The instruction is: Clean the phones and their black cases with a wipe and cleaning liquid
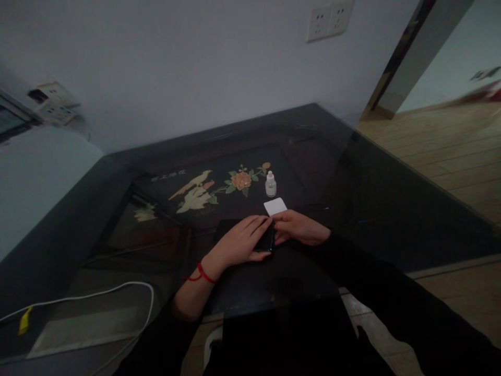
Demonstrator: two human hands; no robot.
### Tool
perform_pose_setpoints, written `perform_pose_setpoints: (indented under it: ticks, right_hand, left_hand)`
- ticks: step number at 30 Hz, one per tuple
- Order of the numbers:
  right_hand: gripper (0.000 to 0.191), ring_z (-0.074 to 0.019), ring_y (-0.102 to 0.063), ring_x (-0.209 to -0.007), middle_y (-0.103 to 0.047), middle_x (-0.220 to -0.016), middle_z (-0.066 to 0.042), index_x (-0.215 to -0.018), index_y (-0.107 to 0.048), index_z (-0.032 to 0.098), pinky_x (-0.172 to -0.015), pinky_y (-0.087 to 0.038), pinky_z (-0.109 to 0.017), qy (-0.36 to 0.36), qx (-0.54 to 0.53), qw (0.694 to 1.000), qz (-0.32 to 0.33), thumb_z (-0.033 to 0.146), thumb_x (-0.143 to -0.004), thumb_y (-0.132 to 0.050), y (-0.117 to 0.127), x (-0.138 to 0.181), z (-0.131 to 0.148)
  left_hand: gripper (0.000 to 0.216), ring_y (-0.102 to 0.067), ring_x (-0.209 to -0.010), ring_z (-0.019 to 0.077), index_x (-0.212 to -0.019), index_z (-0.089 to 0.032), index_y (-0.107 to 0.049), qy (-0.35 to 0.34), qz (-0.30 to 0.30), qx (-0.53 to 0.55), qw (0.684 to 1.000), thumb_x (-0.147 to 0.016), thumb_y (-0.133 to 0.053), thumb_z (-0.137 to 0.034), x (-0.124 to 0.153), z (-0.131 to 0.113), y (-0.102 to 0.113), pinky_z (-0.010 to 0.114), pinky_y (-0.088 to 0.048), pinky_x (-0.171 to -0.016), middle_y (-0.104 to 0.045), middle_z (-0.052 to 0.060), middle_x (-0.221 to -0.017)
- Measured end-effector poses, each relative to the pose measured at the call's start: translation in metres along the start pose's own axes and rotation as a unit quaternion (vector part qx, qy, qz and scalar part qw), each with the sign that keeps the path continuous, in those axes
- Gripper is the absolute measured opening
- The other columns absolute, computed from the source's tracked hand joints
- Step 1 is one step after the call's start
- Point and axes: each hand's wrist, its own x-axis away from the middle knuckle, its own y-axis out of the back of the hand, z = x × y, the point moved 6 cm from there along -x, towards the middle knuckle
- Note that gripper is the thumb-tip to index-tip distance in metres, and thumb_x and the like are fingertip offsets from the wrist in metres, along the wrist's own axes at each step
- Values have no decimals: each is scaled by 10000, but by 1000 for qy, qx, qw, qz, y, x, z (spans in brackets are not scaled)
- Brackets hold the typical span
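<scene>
A black phone [265,241] lies on the dark glass-topped table [376,209]. My left hand [240,241] lies over it, fingers stretched flat along its top, thumb under its near edge. A red string circles that wrist. My right hand [299,227] meets the phone's right end with its fingers curled against the edge. A small white card [275,206] lies just beyond the hands. Behind the card stands a little clear dropper bottle [270,185] with a white cap.
The tabletop shows an inlaid bird and flower picture [207,190] under the glass. A white cable [117,292] with a yellow tag [24,320] loops at the left front. Wall sockets [329,19] sit above; wooden floor [450,141] lies to the right.
</scene>
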Motion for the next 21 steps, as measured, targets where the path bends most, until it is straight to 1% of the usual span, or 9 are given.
perform_pose_setpoints:
  ticks: [4,9,12,16,18,21]
  right_hand:
    - [235,-77,-659,-614,-709,-739,-35,-873,-664,102,-595,-558,-158,-2,-2,1000,-17,13,-779,-468,2,-1,-3]
    - [213,-92,-674,-645,-713,-731,-43,-877,-672,103,-600,-564,-169,-15,-14,1000,-23,33,-801,-485,2,-1,-6]
    - [207,-82,-667,-633,-713,-734,-38,-894,-672,107,-610,-561,-166,-18,-25,999,-31,58,-826,-483,2,-2,-8]
    - [181,-78,-668,-635,-714,-751,-41,-856,-666,110,-632,-561,-171,-23,-35,998,-44,79,-839,-488,5,-3,-10]
    - [162,-89,-674,-649,-718,-764,-51,-856,-666,107,-635,-564,-184,-27,-35,998,-43,84,-832,-507,6,-2,-9]
    - [165,-91,-671,-637,-721,-785,-54,-903,-672,106,-638,-569,-201,-22,-31,998,-41,88,-818,-532,7,-1,-6]
  left_hand:
    - [781,-444,-1305,324,-1441,-50,-262,-5,23,-33,999,-877,-475,-546,-1,-2,-4,465,-401,-1056,-484,247,-1378]
    - [729,-503,-1252,329,-1381,9,-351,-27,36,-74,996,-886,-484,-510,-2,-6,2,429,-438,-1024,-525,260,-1331]
    - [641,-513,-1250,309,-1362,-1,-385,-31,33,-83,996,-920,-443,-461,-2,-7,6,418,-441,-1029,-525,245,-1345]
    - [563,-495,-1280,279,-1352,-24,-406,-30,25,-67,997,-960,-367,-427,0,-6,8,421,-413,-1065,-511,229,-1372]
    - [573,-480,-1295,268,-1356,-42,-408,-25,19,-48,998,-962,-348,-454,0,-5,9,424,-398,-1079,-510,218,-1378]
    - [641,-462,-1310,255,-1376,-87,-394,-1,7,-1,1000,-923,-372,-539,-1,-2,12,414,-398,-1081,-503,189,-1392]
